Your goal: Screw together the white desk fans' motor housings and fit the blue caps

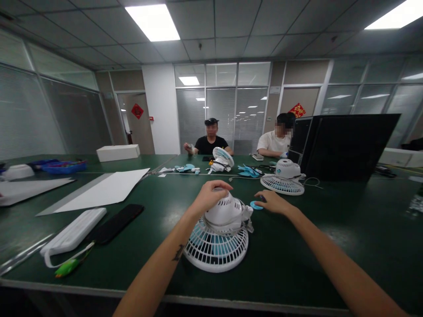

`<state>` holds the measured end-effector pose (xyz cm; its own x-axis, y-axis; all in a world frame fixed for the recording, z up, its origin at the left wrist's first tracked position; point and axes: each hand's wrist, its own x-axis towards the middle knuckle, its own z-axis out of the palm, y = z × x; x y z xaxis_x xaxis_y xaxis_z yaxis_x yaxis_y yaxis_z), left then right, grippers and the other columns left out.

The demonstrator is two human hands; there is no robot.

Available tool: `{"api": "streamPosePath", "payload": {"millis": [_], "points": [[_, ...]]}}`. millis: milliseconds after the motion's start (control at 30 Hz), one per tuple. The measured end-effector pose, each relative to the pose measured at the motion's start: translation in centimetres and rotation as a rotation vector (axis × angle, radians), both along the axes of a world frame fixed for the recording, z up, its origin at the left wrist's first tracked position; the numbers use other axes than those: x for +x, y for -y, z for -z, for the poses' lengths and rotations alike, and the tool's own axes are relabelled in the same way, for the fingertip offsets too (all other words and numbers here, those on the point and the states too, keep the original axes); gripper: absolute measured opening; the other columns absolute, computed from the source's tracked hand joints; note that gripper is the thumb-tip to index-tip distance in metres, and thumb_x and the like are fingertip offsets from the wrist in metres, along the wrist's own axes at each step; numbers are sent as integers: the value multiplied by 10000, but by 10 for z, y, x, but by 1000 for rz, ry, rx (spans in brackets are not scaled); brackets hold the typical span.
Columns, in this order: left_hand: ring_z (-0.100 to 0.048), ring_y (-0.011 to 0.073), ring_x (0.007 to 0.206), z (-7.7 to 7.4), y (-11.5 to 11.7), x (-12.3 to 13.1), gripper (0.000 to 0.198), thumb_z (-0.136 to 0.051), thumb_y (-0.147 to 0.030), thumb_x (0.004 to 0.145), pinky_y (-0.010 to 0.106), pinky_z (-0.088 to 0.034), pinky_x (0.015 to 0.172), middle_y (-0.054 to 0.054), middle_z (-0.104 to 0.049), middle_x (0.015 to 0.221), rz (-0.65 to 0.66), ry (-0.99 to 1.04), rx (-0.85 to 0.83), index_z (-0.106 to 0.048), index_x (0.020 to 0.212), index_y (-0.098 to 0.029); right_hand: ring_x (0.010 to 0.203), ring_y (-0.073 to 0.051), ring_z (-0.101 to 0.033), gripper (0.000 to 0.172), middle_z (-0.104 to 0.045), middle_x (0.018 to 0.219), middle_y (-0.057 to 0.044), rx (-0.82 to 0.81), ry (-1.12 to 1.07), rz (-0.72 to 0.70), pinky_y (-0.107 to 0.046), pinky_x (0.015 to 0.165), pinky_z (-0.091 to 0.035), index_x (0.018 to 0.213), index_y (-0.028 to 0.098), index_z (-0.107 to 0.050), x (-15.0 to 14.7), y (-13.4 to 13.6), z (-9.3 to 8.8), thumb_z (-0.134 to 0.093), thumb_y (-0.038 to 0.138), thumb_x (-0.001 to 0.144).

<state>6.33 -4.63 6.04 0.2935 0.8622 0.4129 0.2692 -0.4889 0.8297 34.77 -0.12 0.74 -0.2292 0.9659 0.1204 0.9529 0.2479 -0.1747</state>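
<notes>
A white desk fan (226,214) rests face down on the green table in front of me, its grille (216,253) flat on the surface and blue blades showing through. My left hand (214,192) is closed over the top of its rounded housing. A cable is bundled at the fan's right side. Just right of the fan, my right hand (272,202) has its thumb and fingers at a small round blue piece (256,205). Something dark shows between those fingers, too small to name.
Another white fan (283,182) lies face down beyond my right hand, near a large black panel (346,147). Farther back are a third fan (222,159) and blue parts (249,171). At left lie a white power strip (74,231), a black pouch (117,222) and white sheets (102,191). Two people sit opposite.
</notes>
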Motion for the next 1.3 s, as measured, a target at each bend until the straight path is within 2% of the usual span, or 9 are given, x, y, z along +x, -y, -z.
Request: {"api": "streamPosePath", "payload": {"millis": [133, 300, 467, 667, 833, 933, 1100, 1233, 1300], "points": [[-693, 228, 984, 1, 2, 0, 198, -615, -96, 732, 353, -499, 963, 68, -772, 969, -19, 9, -6, -764, 843, -163, 1109, -286, -615, 475, -651, 1218, -174, -58, 26, 68, -348, 923, -450, 1230, 153, -651, -1, -7, 14, -538, 464, 890], [-684, 242, 1007, 6, 0, 0, 194, -607, -166, 762, 348, -497, 947, 90, -768, 1008, -19, 56, -29, -763, 877, -149, 1062, -305, -628, 559, -639, 1187, -200, -120, 52, 142, -358, 857, -466, 1229, 127, -628, 1, -10, 24, -532, 544, 869], [-689, 241, 971, 9, -5, 0, 260, -547, -287, 813, 342, -494, 922, 94, -775, 963, 8, 120, -13, -759, 841, -139, 1058, -290, -618, 562, -645, 1174, -189, -144, 30, 95, -343, 865, -456, 1211, 118, -633, 5, -9, 20, -554, 546, 856], [-691, 247, 947, 12, -5, -2, 394, -470, -406, 848, 352, -492, 913, 91, -775, 930, 16, 150, 25, -762, 829, -143, 1019, -263, -625, 538, -691, 1137, -116, -182, -55, -10, -300, 818, -470, 1123, 164, -708, 2, -3, 12, -701, 534, 733], [-692, 255, 955, 15, -7, -2, 430, -453, -443, 866, 365, -490, 926, 102, -774, 940, 21, 174, 32, -757, 834, -140, 979, -278, -630, 506, -712, 1063, -115, -170, -137, -13, -320, 796, -478, 1038, 169, -752, -1, 1, 11, -763, 499, 654], [-695, 248, 960, 19, -9, -3, 419, -451, -432, 879, 361, -492, 934, 105, -771, 962, 61, 236, 29, -742, 923, -133, 962, -283, -633, 510, -706, 1058, -133, -132, -195, 7, -336, 790, -480, 1019, 148, -749, 1, 1, 9, -763, 494, 646], [-687, 239, 966, 25, -10, -2, 436, -415, -436, 920, 370, -475, 959, 98, -767, 981, 67, 300, 43, -692, 1081, -141, 990, -262, -607, 555, -687, 1105, -118, 5, -343, -15, -356, 855, -451, 1068, 157, -709, -7, 3, -14, -656, 595, 731], [-680, 230, 970, 28, -11, -2, 408, -405, -408, 934, 365, -476, 955, 93, -762, 988, 54, 316, 60, -663, 1114, -149, 798, -210, -568, 560, -689, 976, -90, 155, -626, -170, -341, 718, -431, 1020, 143, -703, -40, 18, -44, -673, 602, 701], [-680, 228, 950, 29, -12, -2, 395, -404, -396, 935, 361, -482, 940, 91, -757, 980, 51, 322, 66, -651, 1117, -147, 737, -178, -542, 538, -679, 932, -69, 172, -675, -284, -318, 674, -415, 1038, 147, -699, -64, 30, -56, -693, 574, 711]]}}
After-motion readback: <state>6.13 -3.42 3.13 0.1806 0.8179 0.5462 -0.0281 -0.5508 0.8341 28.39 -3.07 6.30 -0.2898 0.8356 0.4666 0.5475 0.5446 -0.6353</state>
